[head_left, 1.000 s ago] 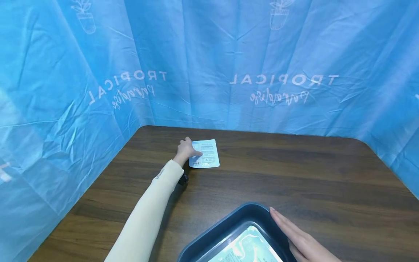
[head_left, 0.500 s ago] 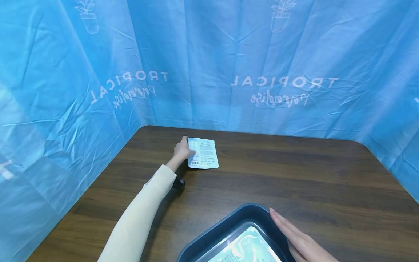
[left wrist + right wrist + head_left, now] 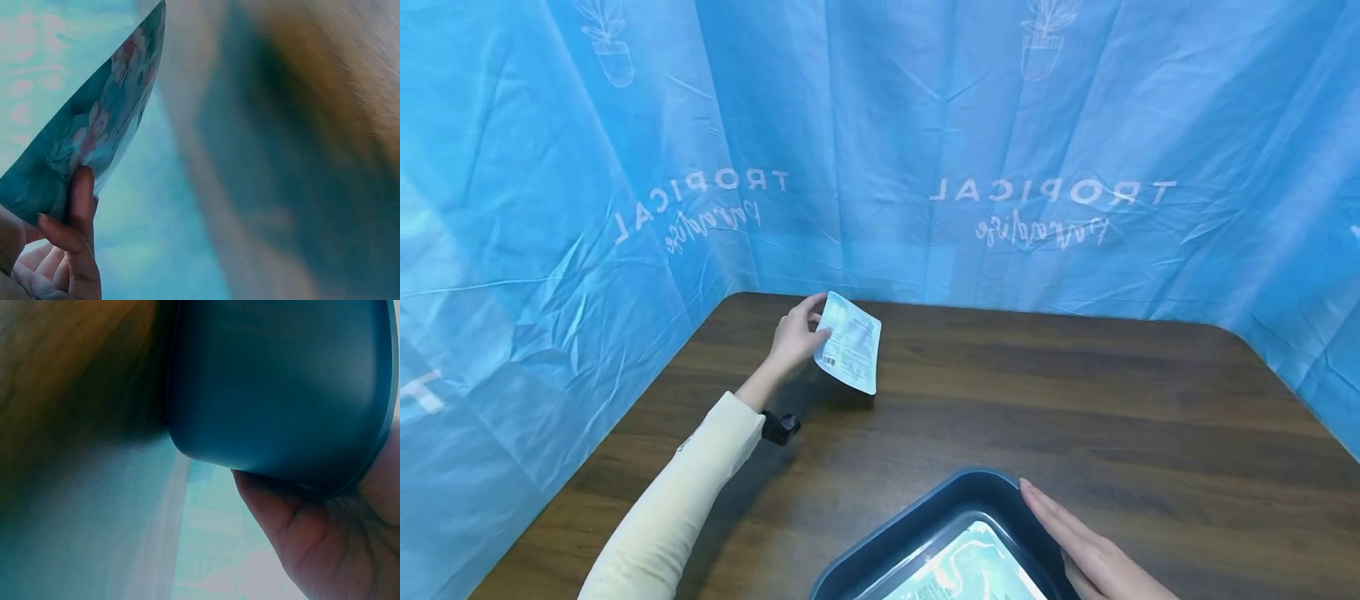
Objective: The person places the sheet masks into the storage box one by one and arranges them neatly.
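My left hand (image 3: pixel 797 332) pinches the left edge of a pale blue sheet mask packet (image 3: pixel 853 348). The packet is tilted off the table, its small print and barcode facing me. In the left wrist view, its other side shows teal with pink flowers, and fingers (image 3: pixel 81 200) press against it. A dark blue tray (image 3: pixel 880 533) lies at the bottom of the head view with a shiny teal packet (image 3: pixel 973 571) inside. My right hand (image 3: pixel 1093 550) rests straight fingers along the tray's right outer side; in the right wrist view it lies against the tray's wall (image 3: pixel 275 394).
The dark wooden table (image 3: pixel 1037 392) has rounded far corners. A blue curtain (image 3: pixel 880 150) with mirrored white lettering hangs behind it and along its sides. On my left wrist is a black strapped device (image 3: pixel 781 427).
My left hand has drawn back slightly to the left and lifted the packet, which was lying flat and is now tilted. The right hand and tray look unmoved.
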A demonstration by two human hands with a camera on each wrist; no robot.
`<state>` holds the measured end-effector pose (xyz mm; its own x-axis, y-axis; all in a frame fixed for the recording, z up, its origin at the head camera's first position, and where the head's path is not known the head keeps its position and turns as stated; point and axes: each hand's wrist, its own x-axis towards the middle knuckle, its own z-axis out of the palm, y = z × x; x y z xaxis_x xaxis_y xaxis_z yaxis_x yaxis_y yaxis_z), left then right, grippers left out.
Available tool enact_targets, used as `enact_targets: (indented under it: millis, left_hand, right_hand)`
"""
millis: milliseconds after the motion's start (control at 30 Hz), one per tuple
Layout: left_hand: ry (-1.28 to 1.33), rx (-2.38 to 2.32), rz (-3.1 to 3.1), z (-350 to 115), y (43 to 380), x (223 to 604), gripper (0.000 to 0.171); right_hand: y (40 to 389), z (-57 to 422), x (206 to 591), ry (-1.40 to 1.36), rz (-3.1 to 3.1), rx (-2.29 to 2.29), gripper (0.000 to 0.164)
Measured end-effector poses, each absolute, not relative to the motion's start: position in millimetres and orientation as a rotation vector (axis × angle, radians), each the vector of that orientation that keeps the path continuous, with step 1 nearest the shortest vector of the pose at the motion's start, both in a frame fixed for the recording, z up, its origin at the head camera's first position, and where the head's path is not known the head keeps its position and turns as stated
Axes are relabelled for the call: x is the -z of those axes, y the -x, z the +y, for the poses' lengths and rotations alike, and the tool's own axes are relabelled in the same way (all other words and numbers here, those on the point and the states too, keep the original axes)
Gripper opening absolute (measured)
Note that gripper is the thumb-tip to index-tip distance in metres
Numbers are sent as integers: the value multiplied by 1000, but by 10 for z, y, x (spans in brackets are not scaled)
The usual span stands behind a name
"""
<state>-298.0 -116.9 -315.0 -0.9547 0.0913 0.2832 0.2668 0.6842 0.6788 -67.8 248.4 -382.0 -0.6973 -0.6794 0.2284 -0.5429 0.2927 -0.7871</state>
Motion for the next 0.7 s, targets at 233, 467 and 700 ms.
enact_targets:
  millis: [233,467,700]
  left_hand:
    - [595,1524,-2551,-1065,2565,2744,57]
    - [806,1897,-2476,-841,2033,2571,56]
    - [969,2048,-2518,-756,1597,2562,59]
  right_hand:
    - [659,2497,3838,1121,2604,1195,58]
    - [668,2491,3839,1208,2688,1119,67]
    - [664,2411,3761,981,2718,1042,66]
